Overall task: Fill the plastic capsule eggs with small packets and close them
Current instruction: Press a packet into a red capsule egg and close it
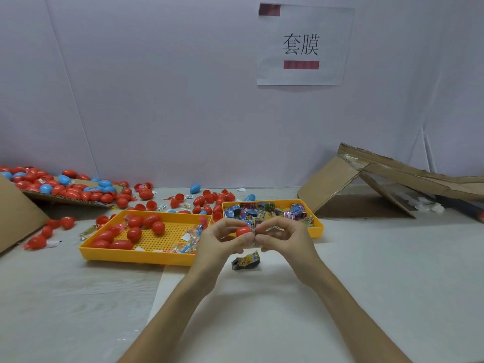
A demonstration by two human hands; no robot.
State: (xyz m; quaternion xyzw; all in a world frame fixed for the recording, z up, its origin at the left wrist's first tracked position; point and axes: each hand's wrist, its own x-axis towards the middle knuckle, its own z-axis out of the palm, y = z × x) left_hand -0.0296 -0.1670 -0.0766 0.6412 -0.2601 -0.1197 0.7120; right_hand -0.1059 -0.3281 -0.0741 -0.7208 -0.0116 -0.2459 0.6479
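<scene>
- Left hand [220, 242] curls round a red egg [243, 231]; right hand [285, 239] pinches a packet [253, 238] against it, above the table [366, 271].
- Second packet [246, 261] lies on the table just below the hands.
- Left tray [136, 254], yellow: red tray eggs [135, 233] and clear sachets [190, 238].
- Right tray [318, 230], yellow: printed packets [264, 212]; their print is too small to read.
- Loose eggs [207, 200], red and blue, lie behind the trays and on a cardboard flap [65, 199] at left.
- Torn box [366, 184] at right.
- Sign [301, 44] on the pale wall [157, 87] reads "套膜".
</scene>
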